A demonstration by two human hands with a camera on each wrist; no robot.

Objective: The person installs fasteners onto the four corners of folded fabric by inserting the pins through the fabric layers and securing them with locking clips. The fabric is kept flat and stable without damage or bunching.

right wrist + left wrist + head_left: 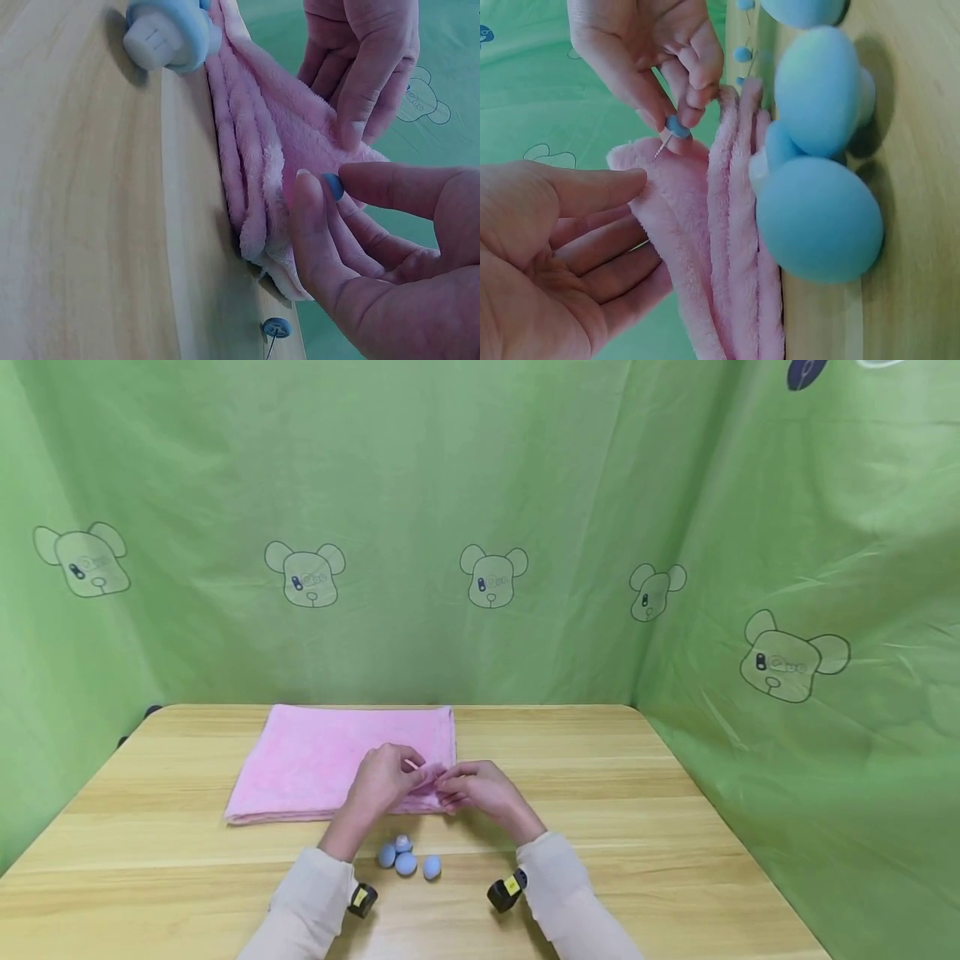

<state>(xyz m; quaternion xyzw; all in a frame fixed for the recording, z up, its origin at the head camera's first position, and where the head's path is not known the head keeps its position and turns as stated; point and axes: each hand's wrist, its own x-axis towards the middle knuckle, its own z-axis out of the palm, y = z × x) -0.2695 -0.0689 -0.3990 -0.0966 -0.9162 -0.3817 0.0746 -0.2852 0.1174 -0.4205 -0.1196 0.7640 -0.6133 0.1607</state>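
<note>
The pink cloth point(315, 764) is plush, with a soft, fuzzy, matt pile that looks fluffy along its folded edges. The tabletop point(600, 827) shows wood grain under a smooth finish with a faint sheen. Green sheeting point(420, 460) looks like thin, smooth, creased fabric, slightly shiny in places. The blue mushroom-shaped pieces point(819, 219) look like smooth plastic, mostly matt. A pin point(676, 127) pairs a smooth blue plastic-looking head with a thin, metallic-looking shaft. The pale sleeves point(311, 893) are matt cloth.
</note>
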